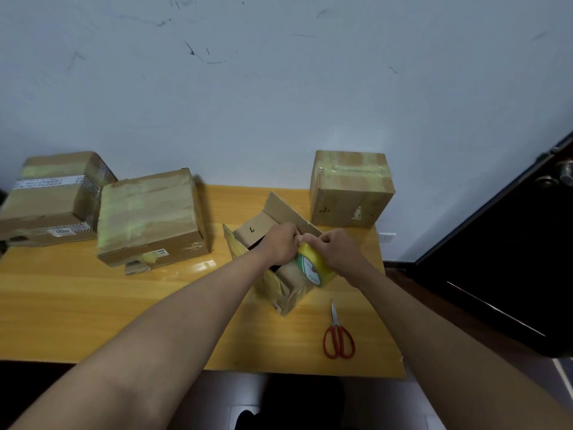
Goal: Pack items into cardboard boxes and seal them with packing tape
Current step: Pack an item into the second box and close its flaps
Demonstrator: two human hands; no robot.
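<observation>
both hands on the tape, right over the open box

left hand [280,242] and right hand [336,248] pinch the yellow roll of packing tape [314,266] above the small open cardboard box [279,240] mid yellow wooden table [77,299]; red-handled scissors [338,335] lie nearby.

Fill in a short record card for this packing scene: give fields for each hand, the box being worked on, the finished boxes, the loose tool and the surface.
left hand: fingers pinch at the top of the tape roll
right hand: holds the tape roll
open box: flaps up, something dark inside
taped boxes: three; far left, centre left, back right
scissors: red handles, lying right of the open box, untouched
table: yellow wood
</observation>
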